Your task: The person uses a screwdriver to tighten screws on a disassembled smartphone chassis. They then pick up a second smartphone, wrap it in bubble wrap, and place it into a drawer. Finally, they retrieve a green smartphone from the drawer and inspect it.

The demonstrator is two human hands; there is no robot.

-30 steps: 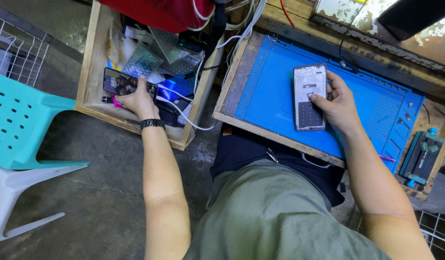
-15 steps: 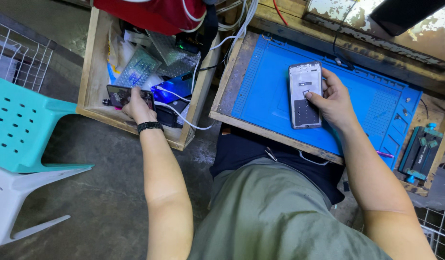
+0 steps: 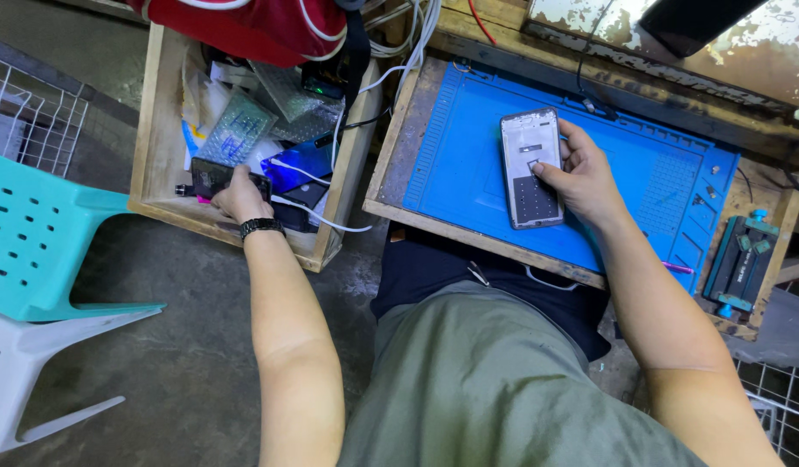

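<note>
Your left hand (image 3: pixel 239 197) grasps a dark phone (image 3: pixel 211 178) in the wooden drawer (image 3: pixel 157 130), with white cables (image 3: pixel 317 220) and bubble-wrap packets (image 3: pixel 235 130) just beyond your fingers. Your right hand (image 3: pixel 585 177) grips an opened phone (image 3: pixel 531 169) on the blue mat (image 3: pixel 659 186); a clamp (image 3: pixel 737 268) lies well apart.

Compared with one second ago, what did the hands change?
The left hand closed on the dark phone in the wooden drawer and now holds it near the front edge. The right hand kept holding the opened phone on the blue mat.
</note>
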